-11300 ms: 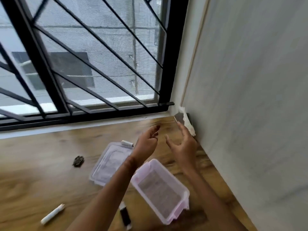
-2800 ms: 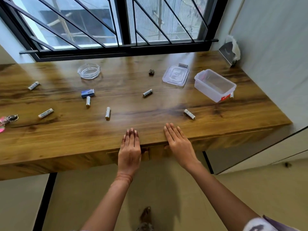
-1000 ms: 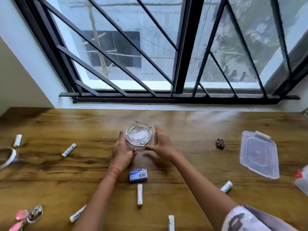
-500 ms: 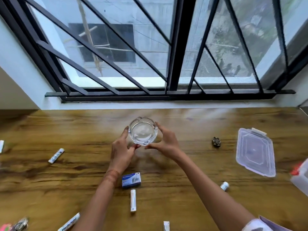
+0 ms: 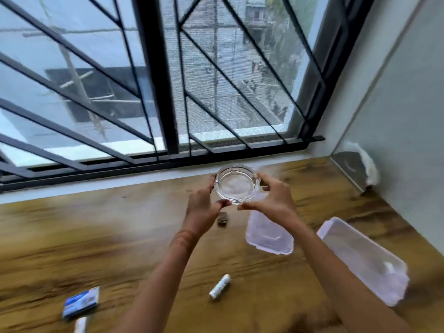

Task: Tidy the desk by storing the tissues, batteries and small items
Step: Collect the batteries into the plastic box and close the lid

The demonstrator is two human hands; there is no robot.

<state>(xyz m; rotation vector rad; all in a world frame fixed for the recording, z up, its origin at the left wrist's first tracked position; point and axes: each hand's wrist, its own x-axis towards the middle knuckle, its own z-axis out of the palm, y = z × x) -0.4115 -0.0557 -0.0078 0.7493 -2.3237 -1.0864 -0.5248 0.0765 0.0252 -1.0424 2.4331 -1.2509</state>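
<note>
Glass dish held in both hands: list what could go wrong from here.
1. The glass dish is held above the desk only at its rim by the fingers; a slip could break it.
2. The lid and a small dark item lie just below; lowering blindly could land on them.

Your left hand (image 5: 203, 207) and right hand (image 5: 274, 200) are raised side by side, fingers curled in a pinch grip; both forearms reach forward, bare.
</note>
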